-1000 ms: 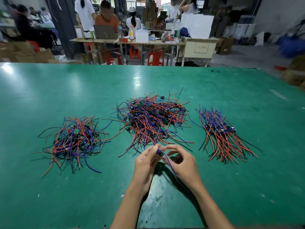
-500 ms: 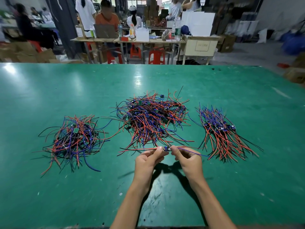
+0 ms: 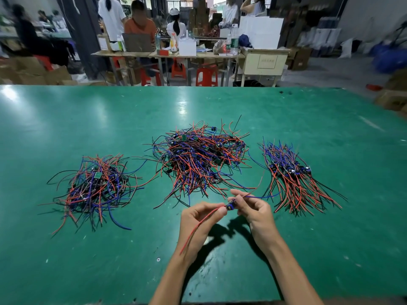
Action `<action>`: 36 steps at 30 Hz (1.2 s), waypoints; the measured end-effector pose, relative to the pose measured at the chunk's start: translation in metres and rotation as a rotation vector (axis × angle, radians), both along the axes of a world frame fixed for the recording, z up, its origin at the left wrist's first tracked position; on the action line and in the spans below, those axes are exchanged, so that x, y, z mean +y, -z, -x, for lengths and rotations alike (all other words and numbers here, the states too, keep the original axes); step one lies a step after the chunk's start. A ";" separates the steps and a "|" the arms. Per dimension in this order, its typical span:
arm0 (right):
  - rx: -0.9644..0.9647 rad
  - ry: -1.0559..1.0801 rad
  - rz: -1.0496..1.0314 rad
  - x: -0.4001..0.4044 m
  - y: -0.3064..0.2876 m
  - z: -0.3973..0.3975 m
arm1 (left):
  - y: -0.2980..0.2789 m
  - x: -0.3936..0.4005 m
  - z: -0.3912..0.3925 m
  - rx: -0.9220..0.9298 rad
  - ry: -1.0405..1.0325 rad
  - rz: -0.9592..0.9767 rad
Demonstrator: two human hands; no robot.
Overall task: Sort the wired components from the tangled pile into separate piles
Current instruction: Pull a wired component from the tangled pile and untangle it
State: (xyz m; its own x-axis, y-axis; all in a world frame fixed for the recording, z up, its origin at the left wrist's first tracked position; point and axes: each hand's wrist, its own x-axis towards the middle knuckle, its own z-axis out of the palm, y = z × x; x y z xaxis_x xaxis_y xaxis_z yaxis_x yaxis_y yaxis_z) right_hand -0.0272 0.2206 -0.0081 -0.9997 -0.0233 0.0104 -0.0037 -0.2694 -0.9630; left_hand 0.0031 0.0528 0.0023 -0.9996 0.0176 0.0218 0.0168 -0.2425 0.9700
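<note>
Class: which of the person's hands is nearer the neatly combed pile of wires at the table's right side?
Right. The right hand sits just left of that pile, nearly at its wire ends; the left hand lies farther left, beyond the held component.

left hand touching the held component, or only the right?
Touching. Head view: left hand fingertips pinch the red wire beside the small component, while right hand fingers curl round its other side.

We see red, blue and black wires in all three piles (image 3: 199, 159) on the glossy green table (image 3: 66, 119).
</note>
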 end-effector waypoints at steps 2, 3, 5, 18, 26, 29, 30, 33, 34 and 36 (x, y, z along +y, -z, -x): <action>-0.022 -0.012 0.085 0.003 0.003 0.001 | 0.002 0.001 0.001 0.018 0.007 0.008; -0.022 -0.015 0.108 0.003 0.004 0.002 | 0.003 0.001 0.003 0.022 -0.007 0.015; -0.005 -0.009 0.100 0.002 0.005 0.003 | 0.005 0.002 0.004 0.022 -0.036 0.036; 0.159 0.032 -0.286 -0.013 0.001 -0.009 | 0.003 -0.003 0.005 -0.080 0.085 0.024; 0.248 -0.017 -0.494 -0.015 0.002 -0.009 | -0.001 -0.004 0.002 -0.053 0.106 0.105; 0.246 0.060 -0.451 -0.015 0.005 -0.008 | -0.001 -0.003 0.000 -0.042 0.080 0.111; 0.233 0.093 -0.427 -0.014 0.005 -0.008 | -0.001 -0.002 0.000 -0.040 0.068 0.119; 0.192 0.130 -0.370 -0.010 0.006 -0.007 | -0.003 0.000 -0.001 -0.037 0.030 0.152; 0.189 0.132 -0.366 -0.009 0.006 -0.007 | -0.003 0.001 -0.001 -0.041 0.018 0.156; 0.193 0.138 -0.366 -0.009 0.006 -0.007 | -0.004 0.003 -0.001 -0.053 0.002 0.149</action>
